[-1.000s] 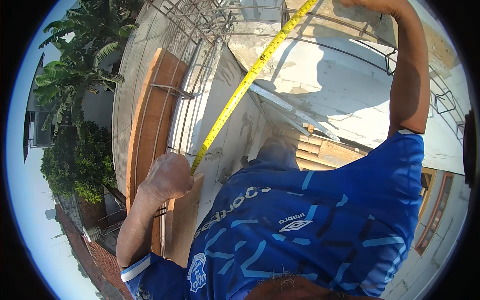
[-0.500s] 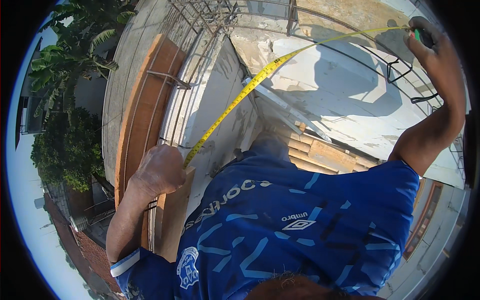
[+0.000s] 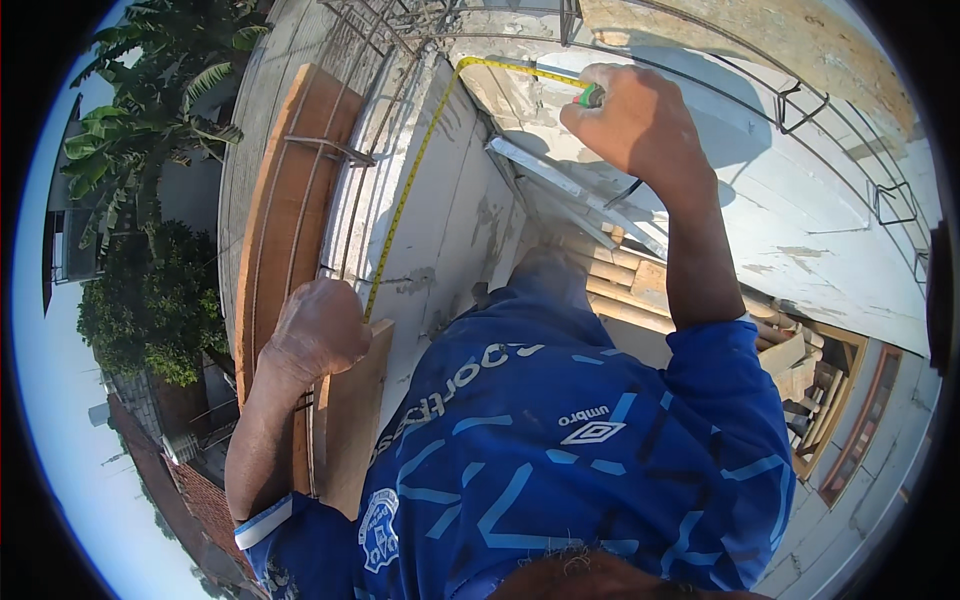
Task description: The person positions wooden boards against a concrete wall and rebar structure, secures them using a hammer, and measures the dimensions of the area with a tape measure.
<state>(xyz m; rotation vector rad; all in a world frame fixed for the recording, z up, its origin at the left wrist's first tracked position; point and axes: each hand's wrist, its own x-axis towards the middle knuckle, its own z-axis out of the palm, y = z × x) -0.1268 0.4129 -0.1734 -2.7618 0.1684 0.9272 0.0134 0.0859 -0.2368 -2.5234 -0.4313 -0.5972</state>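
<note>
A yellow measuring tape (image 3: 405, 190) runs along the top of a white wall (image 3: 450, 230). My left hand (image 3: 318, 330) presses the tape's near end down beside a wooden board (image 3: 350, 420). My right hand (image 3: 630, 120) is raised at the far end, closed around the green tape case (image 3: 591, 96), where the tape bends over toward it. My blue shirt fills the lower middle of the view.
Steel rebar (image 3: 360, 130) runs along the wall top next to brown timber formwork (image 3: 285, 210). A metal bar (image 3: 570, 190) and stacked timber pieces (image 3: 790, 350) lie below on the right. Trees (image 3: 140, 130) and roofs are far down on the left.
My right hand has swung left and inward with the tape case, and the tape now bends over at its far end. My left hand has held its place.
</note>
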